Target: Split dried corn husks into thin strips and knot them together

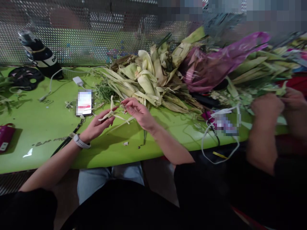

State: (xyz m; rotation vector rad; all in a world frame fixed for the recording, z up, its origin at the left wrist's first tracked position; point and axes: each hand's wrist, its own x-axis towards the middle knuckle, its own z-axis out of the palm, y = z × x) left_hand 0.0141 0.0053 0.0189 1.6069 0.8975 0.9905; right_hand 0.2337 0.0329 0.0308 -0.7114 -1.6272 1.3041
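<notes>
My left hand [99,125], with a white band at the wrist, holds a small pale figure of knotted husk strips [110,112] between thumb and fingers. Just right of it, my right hand [136,110] is closed in a pinch near the green bundle; what its fingertips hold is too small to make out. Behind both hands lies a big heap of pale corn husks [146,81]. Thin green strands [105,93] are bunched at its left side. A phone with a lit screen [84,103] lies behind my left hand.
On the green table [96,156] stand a dark bottle [44,57] and a magenta power bank [6,137]. A white charger [78,81] has a trailing cable. A pink plastic bag [203,68] sits among the husks. At right, another person's hands [268,105] work beside a looped white cable [203,143].
</notes>
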